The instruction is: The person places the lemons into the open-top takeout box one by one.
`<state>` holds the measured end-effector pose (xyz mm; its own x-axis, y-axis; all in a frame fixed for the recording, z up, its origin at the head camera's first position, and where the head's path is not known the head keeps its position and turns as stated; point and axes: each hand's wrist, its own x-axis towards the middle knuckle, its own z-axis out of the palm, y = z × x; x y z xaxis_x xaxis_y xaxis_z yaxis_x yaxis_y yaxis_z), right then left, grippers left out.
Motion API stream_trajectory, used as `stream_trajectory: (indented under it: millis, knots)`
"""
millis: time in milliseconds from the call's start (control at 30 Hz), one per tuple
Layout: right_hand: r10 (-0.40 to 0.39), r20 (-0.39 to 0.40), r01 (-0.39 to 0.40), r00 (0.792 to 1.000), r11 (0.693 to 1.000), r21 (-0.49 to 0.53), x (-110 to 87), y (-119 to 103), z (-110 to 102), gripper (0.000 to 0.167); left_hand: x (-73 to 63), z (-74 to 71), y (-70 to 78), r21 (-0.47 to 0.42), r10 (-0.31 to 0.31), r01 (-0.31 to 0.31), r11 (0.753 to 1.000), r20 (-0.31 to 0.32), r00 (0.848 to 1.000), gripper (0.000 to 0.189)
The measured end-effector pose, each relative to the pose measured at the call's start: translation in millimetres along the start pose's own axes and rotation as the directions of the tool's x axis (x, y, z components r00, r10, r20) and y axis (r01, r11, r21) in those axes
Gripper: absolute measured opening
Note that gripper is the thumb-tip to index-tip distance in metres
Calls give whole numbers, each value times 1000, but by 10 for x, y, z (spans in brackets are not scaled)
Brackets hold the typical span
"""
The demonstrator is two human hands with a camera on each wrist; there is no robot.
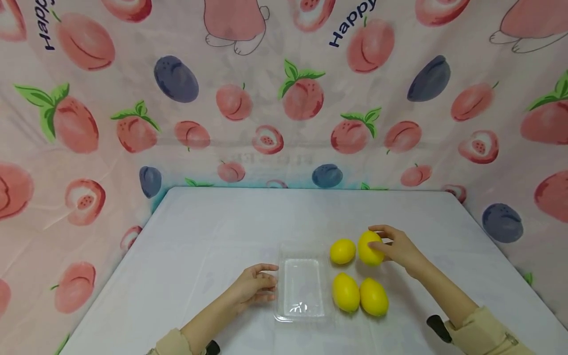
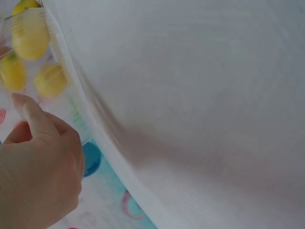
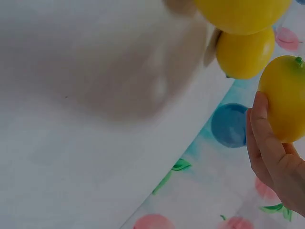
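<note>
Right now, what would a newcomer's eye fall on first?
Three bright yellow lemons on the white table, just right of the clear plastic tray, and a fourth lemon held by the right hand. Then the backdrop behind the table, printed with big pink peaches.

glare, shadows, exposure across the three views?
Head: bright overall, small glints at the near end of the clear container; left wrist: greyer, a diffuse shadow across the white table; right wrist: also dim, a broad soft-edged shadow beside the yellow lemons.
</note>
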<state>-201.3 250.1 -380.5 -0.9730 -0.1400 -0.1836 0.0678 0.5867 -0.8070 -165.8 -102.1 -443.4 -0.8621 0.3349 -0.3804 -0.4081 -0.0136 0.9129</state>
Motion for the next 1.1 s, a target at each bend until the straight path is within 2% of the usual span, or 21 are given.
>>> stream_trajectory:
  millis: [267, 600, 867, 1100]
  knots:
    - [-40, 37, 39, 999, 999, 21, -19, -168, 146, 54, -22, 3, -6, 23, -17, 17, 1000, -9, 1000, 47]
    - [-103, 95, 101, 990, 995, 27, 62, -443, 369, 50, -6, -5, 47, 28, -19, 19, 999, -16, 1000, 48]
    - [-177, 112, 181, 978, 983, -21, 141, -626, 579, 46, 16, 13, 91, 37, -19, 20, 999, -17, 1000, 46]
    - [-167, 161, 176, 973, 984, -41, 231, -714, 789, 44, 26, 44, 85, 49, -25, 26, 998, -24, 999, 46]
